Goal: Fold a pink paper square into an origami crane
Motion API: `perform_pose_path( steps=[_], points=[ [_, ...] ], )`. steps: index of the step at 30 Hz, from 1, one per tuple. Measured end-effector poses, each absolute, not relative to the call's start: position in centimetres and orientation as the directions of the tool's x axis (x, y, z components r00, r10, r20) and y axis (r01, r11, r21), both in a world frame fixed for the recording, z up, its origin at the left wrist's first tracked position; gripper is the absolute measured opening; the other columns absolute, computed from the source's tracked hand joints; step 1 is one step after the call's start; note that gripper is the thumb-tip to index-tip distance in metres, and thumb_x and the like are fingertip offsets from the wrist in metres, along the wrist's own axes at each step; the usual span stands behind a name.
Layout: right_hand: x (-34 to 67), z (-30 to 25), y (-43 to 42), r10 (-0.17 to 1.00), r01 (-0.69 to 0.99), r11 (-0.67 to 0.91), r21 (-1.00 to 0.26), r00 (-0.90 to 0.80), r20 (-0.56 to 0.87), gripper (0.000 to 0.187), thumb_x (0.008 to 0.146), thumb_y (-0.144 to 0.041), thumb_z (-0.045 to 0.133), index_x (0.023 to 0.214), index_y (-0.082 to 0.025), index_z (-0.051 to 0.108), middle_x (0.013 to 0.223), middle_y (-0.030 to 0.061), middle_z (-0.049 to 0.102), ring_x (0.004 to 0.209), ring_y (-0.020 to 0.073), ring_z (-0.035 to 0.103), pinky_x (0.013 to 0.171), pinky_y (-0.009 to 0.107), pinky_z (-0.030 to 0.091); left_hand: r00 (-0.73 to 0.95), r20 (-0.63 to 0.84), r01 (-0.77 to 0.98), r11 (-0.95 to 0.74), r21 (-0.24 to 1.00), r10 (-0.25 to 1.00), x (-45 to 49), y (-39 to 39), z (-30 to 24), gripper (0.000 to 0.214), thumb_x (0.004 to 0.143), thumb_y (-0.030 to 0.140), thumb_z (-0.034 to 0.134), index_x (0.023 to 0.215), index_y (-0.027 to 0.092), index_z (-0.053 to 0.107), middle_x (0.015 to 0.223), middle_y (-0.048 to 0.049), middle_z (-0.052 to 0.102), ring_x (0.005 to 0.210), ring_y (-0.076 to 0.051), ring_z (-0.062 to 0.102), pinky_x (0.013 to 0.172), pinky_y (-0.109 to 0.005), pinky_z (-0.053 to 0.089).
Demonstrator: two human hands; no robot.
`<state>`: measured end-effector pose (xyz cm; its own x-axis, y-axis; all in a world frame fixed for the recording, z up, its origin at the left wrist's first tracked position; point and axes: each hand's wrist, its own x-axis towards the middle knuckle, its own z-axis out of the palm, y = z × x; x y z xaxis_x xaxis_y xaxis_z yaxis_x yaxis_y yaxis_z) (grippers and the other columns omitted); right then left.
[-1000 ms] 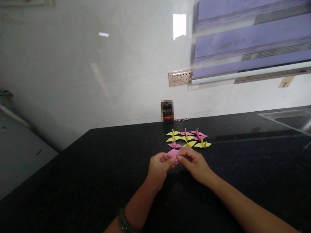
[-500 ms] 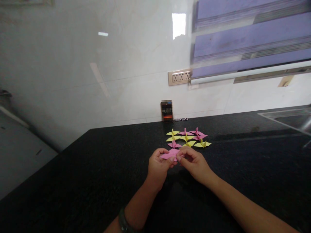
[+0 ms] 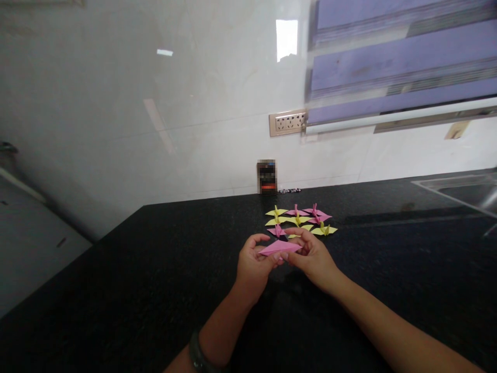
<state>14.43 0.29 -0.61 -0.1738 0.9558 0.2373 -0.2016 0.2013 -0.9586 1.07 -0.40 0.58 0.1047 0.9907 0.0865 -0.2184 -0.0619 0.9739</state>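
Both hands hold one folded pink paper piece point(image 3: 280, 248) just above the black countertop point(image 3: 155, 280). My left hand point(image 3: 254, 261) pinches its left end, fingers curled. My right hand point(image 3: 312, 256) pinches its right end. The piece is a flat, long diamond shape. Right behind the hands lie several finished paper cranes point(image 3: 298, 220), yellow and pink, set in rows on the counter. A dark band sits on my left wrist point(image 3: 198, 355).
A small dark box point(image 3: 266, 177) stands against the white wall at the back of the counter. A socket strip point(image 3: 287, 123) is on the wall above it. A window blind point(image 3: 399, 67) hangs at upper right, and a sink edge point(image 3: 458, 189) shows at far right.
The pink paper has been spread from a small bunched fold into a wider flat diamond. Both hands rose slightly and stayed in the same place.
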Motion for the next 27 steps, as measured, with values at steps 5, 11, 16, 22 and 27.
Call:
perform_pose_path(
  steps=[5,11,16,22,27],
  points=[
    [14.2,-0.4,0.1,0.969,-0.178,0.186,-0.966,-0.127,0.210,0.047,0.058,-0.020,0.064,0.100,-0.017,0.044,0.055,-0.0063,0.047,0.048,0.0076,0.047,0.048,0.021,0.038,0.092,0.082,-0.228,-0.059,0.972,0.992,1.0,-0.6,0.9,0.041,0.056,0.017,0.065,0.088,0.015,0.040,0.057,0.0009,0.059,0.048,-0.012,0.056,0.050,-0.023,0.045],
    [13.7,-0.4,-0.1,0.991,-0.244,0.136,-0.960,0.015,0.136,0.046,0.055,-0.021,0.067,0.096,-0.014,0.049,0.051,-0.0068,0.043,0.043,0.0054,0.040,0.042,0.019,0.033,0.084,0.033,-0.245,-0.012,0.969,0.996,0.9,-0.5,0.4,0.056,0.058,0.024,0.064,0.107,0.014,0.039,0.059,-0.0005,0.059,0.049,-0.010,0.055,0.049,-0.021,0.043],
    [13.5,-0.7,-0.4,0.994,-0.312,0.090,-0.946,-0.024,0.102,0.033,0.057,-0.024,0.066,0.086,-0.015,0.054,0.066,-0.0002,0.055,0.050,0.0075,0.046,0.047,0.021,0.036,0.206,-0.021,-0.178,0.059,0.982,0.978,0.9,-0.6,-0.3,0.030,0.063,0.032,0.059,0.084,0.011,0.059,0.072,-0.0065,0.061,0.058,-0.009,0.054,0.052,-0.019,0.041],
    [13.8,-0.6,-0.6,0.986,-0.186,0.099,-0.977,-0.117,0.122,0.020,0.066,-0.032,0.058,0.074,-0.014,0.057,0.064,0.0000,0.055,0.054,0.0090,0.047,0.047,0.020,0.035,0.150,0.026,-0.109,-0.010,0.994,0.988,0.6,-0.3,-0.2,0.024,0.065,0.033,0.055,0.079,0.013,0.059,0.070,-0.0035,0.061,0.062,-0.011,0.055,0.057,-0.022,0.042],
    [14.4,-0.6,0.0,0.986,-0.089,0.131,-0.987,-0.090,0.139,0.019,0.067,-0.033,0.055,0.062,-0.014,0.055,0.049,-0.0051,0.045,0.039,0.0045,0.036,0.038,0.018,0.027,0.219,0.081,-0.013,-0.080,0.997,0.972,0.7,-0.1,-0.5,0.022,0.069,0.033,0.051,0.077,0.013,0.056,0.067,-0.0022,0.058,0.060,-0.011,0.053,0.055,-0.021,0.041]
  ],
)
